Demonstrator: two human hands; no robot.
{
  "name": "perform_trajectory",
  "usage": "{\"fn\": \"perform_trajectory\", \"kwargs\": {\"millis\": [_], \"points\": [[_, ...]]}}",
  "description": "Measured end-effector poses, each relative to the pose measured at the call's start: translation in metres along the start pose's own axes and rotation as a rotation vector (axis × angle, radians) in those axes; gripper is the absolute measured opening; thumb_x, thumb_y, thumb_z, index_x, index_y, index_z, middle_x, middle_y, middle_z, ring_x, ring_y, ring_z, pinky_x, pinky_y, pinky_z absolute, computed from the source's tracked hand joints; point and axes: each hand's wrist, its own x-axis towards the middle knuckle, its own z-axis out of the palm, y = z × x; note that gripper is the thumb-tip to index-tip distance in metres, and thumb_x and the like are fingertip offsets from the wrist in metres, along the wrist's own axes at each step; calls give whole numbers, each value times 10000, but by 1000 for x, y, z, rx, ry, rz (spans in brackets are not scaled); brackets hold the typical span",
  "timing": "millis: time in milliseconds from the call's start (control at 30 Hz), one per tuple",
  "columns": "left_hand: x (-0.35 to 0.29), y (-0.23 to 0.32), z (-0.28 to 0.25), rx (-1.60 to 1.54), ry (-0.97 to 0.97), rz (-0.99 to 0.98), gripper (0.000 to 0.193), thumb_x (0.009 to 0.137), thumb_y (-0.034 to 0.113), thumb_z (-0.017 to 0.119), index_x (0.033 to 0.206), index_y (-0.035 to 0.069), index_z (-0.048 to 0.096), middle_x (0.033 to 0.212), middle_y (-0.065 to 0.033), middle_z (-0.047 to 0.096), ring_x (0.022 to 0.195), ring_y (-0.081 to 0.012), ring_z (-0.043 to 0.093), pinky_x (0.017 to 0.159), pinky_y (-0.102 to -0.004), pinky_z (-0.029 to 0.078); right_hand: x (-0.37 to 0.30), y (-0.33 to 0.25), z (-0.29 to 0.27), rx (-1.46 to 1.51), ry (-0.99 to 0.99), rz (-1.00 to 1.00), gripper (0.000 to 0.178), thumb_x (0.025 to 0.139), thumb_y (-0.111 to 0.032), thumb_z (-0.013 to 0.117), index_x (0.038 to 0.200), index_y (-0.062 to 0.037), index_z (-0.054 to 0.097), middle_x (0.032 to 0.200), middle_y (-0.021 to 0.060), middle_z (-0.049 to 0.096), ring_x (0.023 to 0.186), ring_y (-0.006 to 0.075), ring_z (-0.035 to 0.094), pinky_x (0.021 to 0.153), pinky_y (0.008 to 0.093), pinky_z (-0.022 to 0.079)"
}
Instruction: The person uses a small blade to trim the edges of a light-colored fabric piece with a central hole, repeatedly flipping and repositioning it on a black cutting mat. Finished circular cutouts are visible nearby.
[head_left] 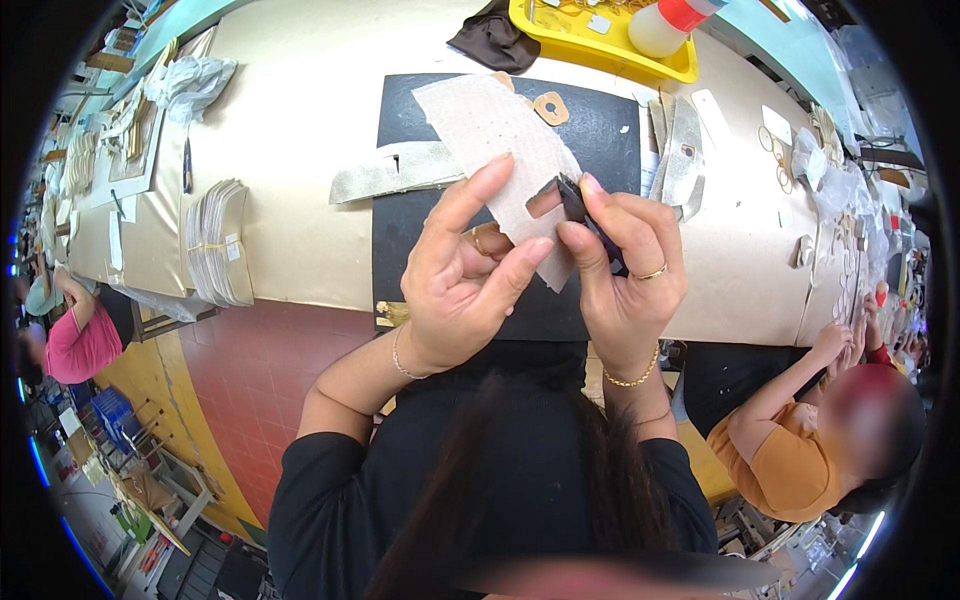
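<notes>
My left hand (450,280) is closed on a stiff, pale grey-beige curved panel (490,135), thumb in front and fingers behind. A notch-like cut-out with dark edging shows near the panel's lower right. At that cut-out, my right hand (635,275) pinches a small dark piece (575,203), black to dark purple; its exact kind is unclear, partly hidden by my fingers. Both hands are raised over a black mat (420,235). A grey-green strip with a slot (400,170) lies across the mat's left edge. Beyond the panel sits a small tan tab with a hole (551,108).
At the back, a yellow tray (610,58) holds a red-banded bottle (662,28) beside a dark cloth (495,38). A banded stack of curved panels (215,243) lies left; more grey-green pieces (683,160) lie right. A person in orange (785,455) works at the right.
</notes>
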Motion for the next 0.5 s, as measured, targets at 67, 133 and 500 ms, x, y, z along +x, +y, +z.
{"fn": "perform_trajectory", "kwargs": {"millis": [67, 133, 500], "points": [[1, 0, 0, 10, -5, 9, 620, 901, -139, 592, 1455, -53, 325, 1410, -199, 417, 1246, -328, 566, 936, -344, 578, 0, 0, 0, -1, 1, -3, 370, 781, -22, 796, 1142, -32, 713, 915, 79, 628, 740, 181, 616, 609, 285, 517], [2, 3, 0, -8, 11, -14, 607, 906, -133, 592, 1451, -51, 337, 1392, -203, 447, 1231, -313, 580, 897, -321, 582, 0, 1, 0, -10, 4, -22, 371, 774, -14, 797, 1135, -30, 714, 906, 78, 628, 736, 182, 616, 605, 284, 516], [16, 31, -20, -9, -33, -432, 519, 936, -71, 587, 1425, -39, 416, 1177, -173, 657, 1013, -163, 688, 595, -171, 455, 5, 15, -32, 92, -221, -60, 373, 734, -48, 813, 1098, -64, 734, 871, 53, 621, 715, 176, 597, 603, 279, 493]]}}
